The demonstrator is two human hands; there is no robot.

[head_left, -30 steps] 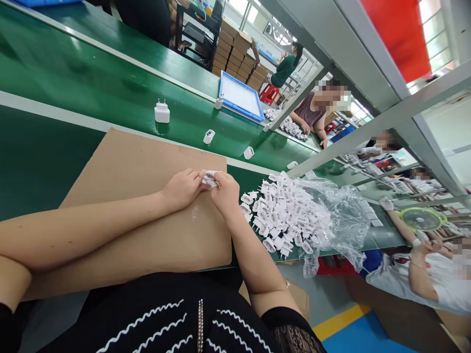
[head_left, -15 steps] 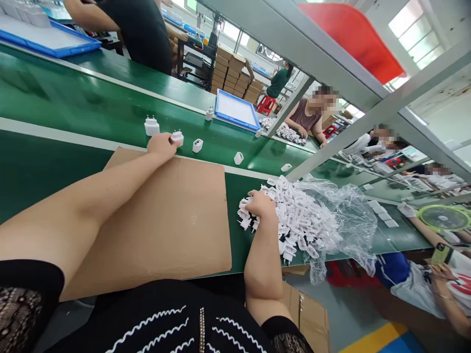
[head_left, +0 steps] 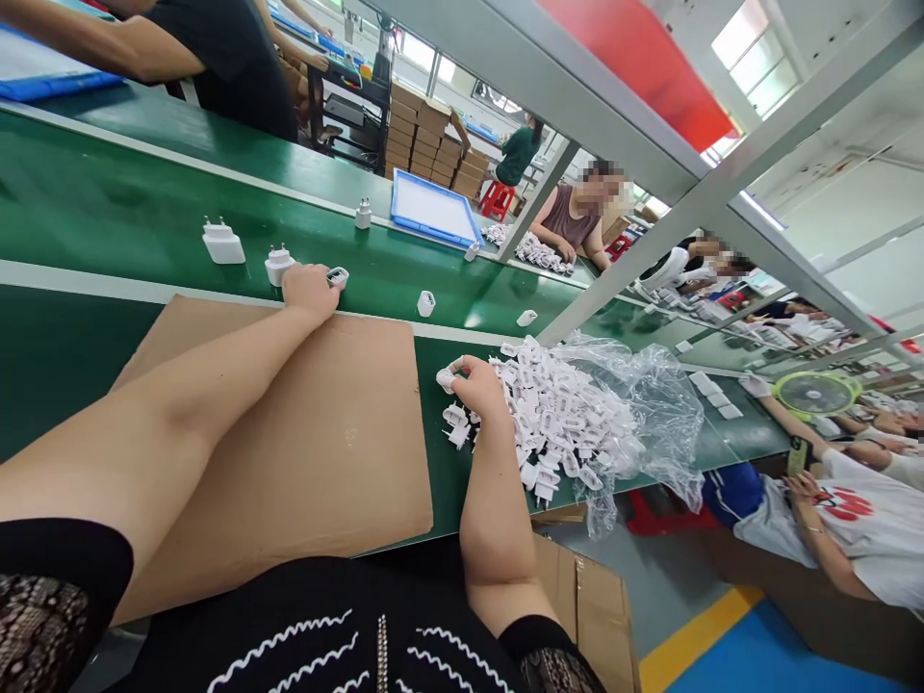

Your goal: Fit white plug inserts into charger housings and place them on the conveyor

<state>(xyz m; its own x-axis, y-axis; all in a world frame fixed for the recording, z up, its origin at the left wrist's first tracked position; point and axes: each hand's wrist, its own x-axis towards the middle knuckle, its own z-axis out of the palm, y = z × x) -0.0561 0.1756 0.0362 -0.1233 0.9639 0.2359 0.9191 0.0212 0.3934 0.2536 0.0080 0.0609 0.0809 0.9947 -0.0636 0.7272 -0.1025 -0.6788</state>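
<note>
Right hand [head_left: 480,385] pinches a small white plastic plug piece [head_left: 446,377]; left hand [head_left: 310,287] curls, white plastic charger shell [head_left: 336,277] at its fingertips, grip unclear. Both look light, rigid, slick; hold the bodies.

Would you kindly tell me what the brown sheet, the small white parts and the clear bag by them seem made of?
Brown sheet: likely cardboard, matte tan with straight cut edges. White parts: probably moulded plastic, smooth and uniformly white. Clear bag: thin plastic film, crinkled and shiny.
</note>
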